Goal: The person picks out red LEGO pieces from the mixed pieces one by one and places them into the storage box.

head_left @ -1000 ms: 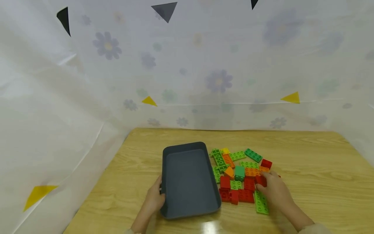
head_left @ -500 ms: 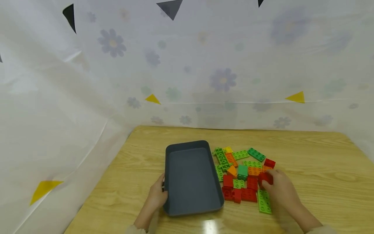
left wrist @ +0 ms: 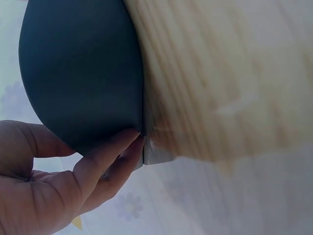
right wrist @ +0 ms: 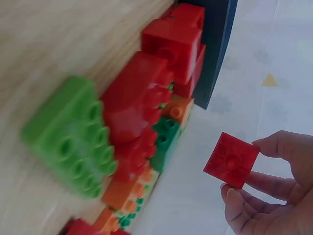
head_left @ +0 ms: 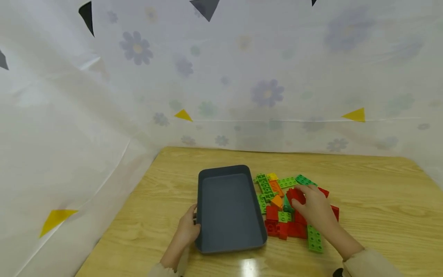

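A dark grey rectangular tray (head_left: pixel 232 209) lies on the table in the head view. My left hand (head_left: pixel 188 227) holds it by its left side, thumb at the rim. In the left wrist view the fingertips (left wrist: pixel 120 142) press against the tray's outer wall (left wrist: pixel 83 73). Above the pile of bricks, my right hand (head_left: pixel 315 204) pinches a red toy brick (right wrist: pixel 231 160) between thumb and fingers. The right wrist view shows the brick's hollow underside, held up off the table. The hand hides part of the pile.
Right of the tray, several building bricks lie close together: red bricks (head_left: pixel 272 227), a light green plate (head_left: pixel 315 239), an orange piece (head_left: pixel 277 202) and a dark green plate (head_left: pixel 305 180). The wooden table (head_left: pixel 373 215) ends at a flower-patterned sheet (head_left: pixel 221 84) behind.
My right hand has picked a red brick up from the pile's right side and carried it upward and left. The left hand keeps its hold on the tray. The head view has shifted slightly.
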`<state>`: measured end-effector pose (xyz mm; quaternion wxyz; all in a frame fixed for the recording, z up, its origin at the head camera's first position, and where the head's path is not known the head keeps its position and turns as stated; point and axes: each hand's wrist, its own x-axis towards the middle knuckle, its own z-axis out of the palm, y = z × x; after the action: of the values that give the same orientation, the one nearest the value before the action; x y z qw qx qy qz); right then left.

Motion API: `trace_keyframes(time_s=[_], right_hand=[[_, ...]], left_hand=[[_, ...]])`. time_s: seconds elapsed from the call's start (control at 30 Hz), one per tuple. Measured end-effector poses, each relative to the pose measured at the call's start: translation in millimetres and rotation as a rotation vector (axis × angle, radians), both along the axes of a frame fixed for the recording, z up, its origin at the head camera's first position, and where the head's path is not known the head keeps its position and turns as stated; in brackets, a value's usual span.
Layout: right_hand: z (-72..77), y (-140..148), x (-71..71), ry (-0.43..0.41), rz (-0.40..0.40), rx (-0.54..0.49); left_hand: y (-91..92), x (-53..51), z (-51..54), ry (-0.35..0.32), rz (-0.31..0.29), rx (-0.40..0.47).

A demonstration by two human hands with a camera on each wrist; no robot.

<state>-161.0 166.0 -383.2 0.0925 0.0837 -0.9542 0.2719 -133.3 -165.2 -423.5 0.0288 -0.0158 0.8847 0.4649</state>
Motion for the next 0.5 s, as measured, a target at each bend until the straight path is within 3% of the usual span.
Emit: trace_keyframes(time_s=[0.2, 0.5], right_hand=[[12.7, -23.5, -15.1, 0.013, 0.048, -0.067], [13.5, -64.7, -34.7, -0.093, 0.100, -0.174]], left_hand=[[0.4, 1.0, 0.6, 0.001, 0.000, 0.008], [0.6, 0.7, -0.9, 0.000, 0.003, 0.007]])
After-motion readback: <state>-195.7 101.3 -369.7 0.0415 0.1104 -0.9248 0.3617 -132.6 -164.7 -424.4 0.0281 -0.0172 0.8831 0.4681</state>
